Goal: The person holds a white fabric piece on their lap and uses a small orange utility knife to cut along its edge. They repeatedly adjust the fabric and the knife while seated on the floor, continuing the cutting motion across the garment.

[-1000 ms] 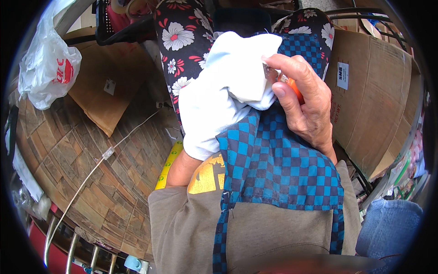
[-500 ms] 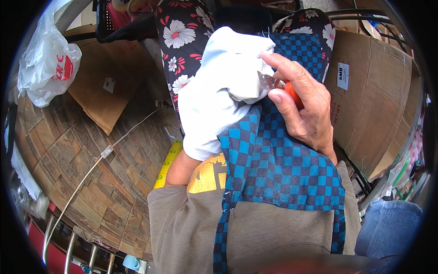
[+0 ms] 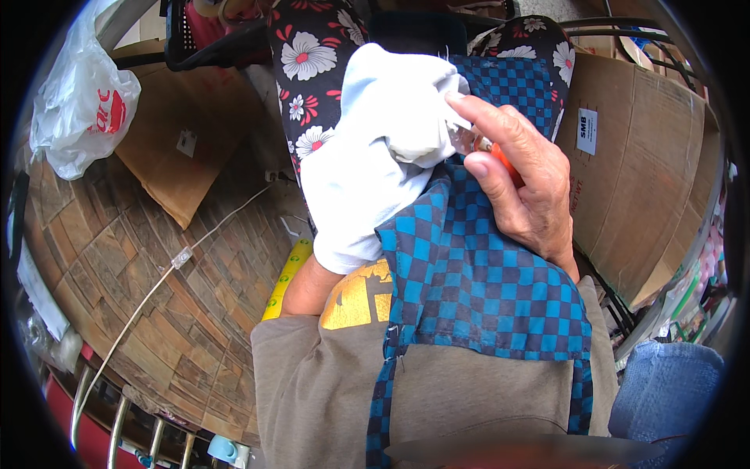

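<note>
A white cloth garment (image 3: pixel 359 156) is drawn over my left arm and lies bunched above my lap. Only the left forearm (image 3: pixel 308 291) shows, going into the cloth's lower opening; the fabric hides my left hand and its fingers. At the cloth's right edge, my right hand (image 3: pixel 525 172) is closed around a small orange-handled blade tool (image 3: pixel 506 162). Its shiny metal end points left and touches or nearly touches the folds. The right index finger reaches over the tool to the fabric, with the thumb below. A blue-and-black checked apron (image 3: pixel 492 289) spreads beneath.
Cardboard boxes stand at right (image 3: pixel 641 172) and left (image 3: pixel 183 144). A white plastic bag (image 3: pixel 86 109) hangs at upper left. A pale cord (image 3: pixel 137 313) crosses the brown patterned surface (image 3: pixel 211 336). Blue fabric (image 3: pixel 664 391) lies at lower right, and a black crate (image 3: pixel 211 51) stands ahead.
The white cloth has shifted slightly, and its right edge now covers more of the metal blade. My right hand has moved a little right and down, still holding the orange-handled tool.
</note>
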A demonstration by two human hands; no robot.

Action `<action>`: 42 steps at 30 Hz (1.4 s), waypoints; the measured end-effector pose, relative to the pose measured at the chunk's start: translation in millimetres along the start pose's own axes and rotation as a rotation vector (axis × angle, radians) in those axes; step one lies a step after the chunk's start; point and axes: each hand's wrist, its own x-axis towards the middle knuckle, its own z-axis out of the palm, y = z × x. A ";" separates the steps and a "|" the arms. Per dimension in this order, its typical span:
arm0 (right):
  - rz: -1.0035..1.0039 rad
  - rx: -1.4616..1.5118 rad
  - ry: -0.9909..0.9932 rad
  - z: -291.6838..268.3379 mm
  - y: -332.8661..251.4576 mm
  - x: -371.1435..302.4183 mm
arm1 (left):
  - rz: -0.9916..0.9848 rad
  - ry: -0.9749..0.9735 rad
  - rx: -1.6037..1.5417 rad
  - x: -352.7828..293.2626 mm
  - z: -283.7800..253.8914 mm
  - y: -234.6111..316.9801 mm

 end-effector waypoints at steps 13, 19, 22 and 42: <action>0.050 0.005 -0.086 3.1 -14.4 -1.9 | 0.081 0.093 0.042 -7.0 1.9 -20.9; 0.018 0.023 -0.090 4.2 -13.4 -1.3 | 0.059 0.141 -0.066 -12.5 12.8 -32.5; 0.019 0.030 -0.089 5.5 -13.2 -2.5 | 0.068 0.143 -0.043 -12.4 13.4 -31.8; -0.027 0.012 -0.132 1.9 -10.8 -3.8 | 0.063 0.001 0.009 -1.3 -3.1 -20.5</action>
